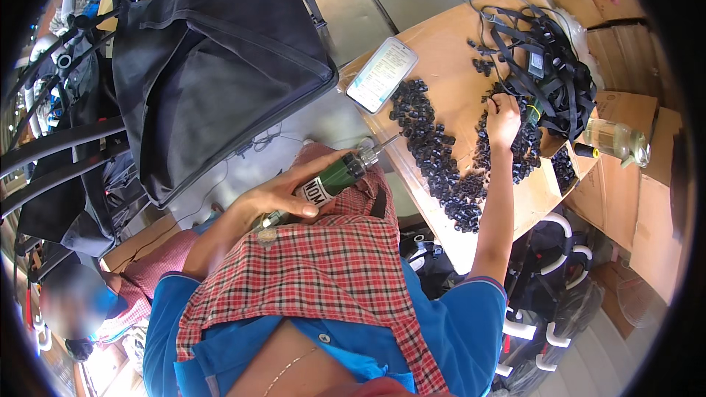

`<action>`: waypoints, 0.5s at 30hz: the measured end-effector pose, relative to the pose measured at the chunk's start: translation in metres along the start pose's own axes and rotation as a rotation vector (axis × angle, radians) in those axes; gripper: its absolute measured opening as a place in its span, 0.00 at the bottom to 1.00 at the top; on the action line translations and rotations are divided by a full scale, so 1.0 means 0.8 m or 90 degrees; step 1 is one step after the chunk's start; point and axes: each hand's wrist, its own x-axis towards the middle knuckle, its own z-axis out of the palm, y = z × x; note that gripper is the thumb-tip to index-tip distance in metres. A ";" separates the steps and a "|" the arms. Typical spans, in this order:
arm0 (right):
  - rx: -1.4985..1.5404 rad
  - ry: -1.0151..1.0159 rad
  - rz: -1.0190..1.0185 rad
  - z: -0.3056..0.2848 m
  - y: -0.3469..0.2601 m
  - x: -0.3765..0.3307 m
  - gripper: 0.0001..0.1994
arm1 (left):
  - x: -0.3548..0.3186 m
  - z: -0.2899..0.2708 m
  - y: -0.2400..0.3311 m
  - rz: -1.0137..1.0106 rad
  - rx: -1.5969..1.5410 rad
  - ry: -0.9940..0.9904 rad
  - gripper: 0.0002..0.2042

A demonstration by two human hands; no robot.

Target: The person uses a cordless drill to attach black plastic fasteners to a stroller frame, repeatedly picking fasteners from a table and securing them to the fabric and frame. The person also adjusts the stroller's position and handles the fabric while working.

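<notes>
My left hand point(283, 192) grips a dark green power screwdriver point(334, 176) whose metal tip points toward the cardboard surface point(441, 51). My right hand point(503, 119) reaches out over that cardboard, fingers down among a spread of small black plastic pieces point(441, 158). A tangle of black straps with buckles point(548, 66) lies just beyond the right hand.
A smartphone point(382, 73) lies at the cardboard's left corner. A clear bottle point(618, 140) rests on boxes at the right. A big black fabric bag point(213, 66) fills the upper left. Black items with white handles point(551, 279) sit below the cardboard. Another person sits at lower left.
</notes>
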 end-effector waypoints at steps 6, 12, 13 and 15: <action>0.315 -0.042 0.153 -0.039 -0.094 -0.002 0.06 | -0.001 0.001 0.007 -0.046 -0.023 0.003 0.58; 0.618 -0.122 0.197 -0.060 -0.207 -0.046 0.13 | 0.020 0.013 0.016 -0.016 -0.045 0.002 0.56; 0.654 -0.124 0.209 -0.060 -0.214 -0.051 0.14 | 0.021 0.014 0.020 -0.024 -0.046 -0.003 0.56; 0.691 -0.129 0.201 -0.065 -0.229 -0.057 0.14 | 0.021 0.013 0.025 -0.014 -0.035 -0.024 0.52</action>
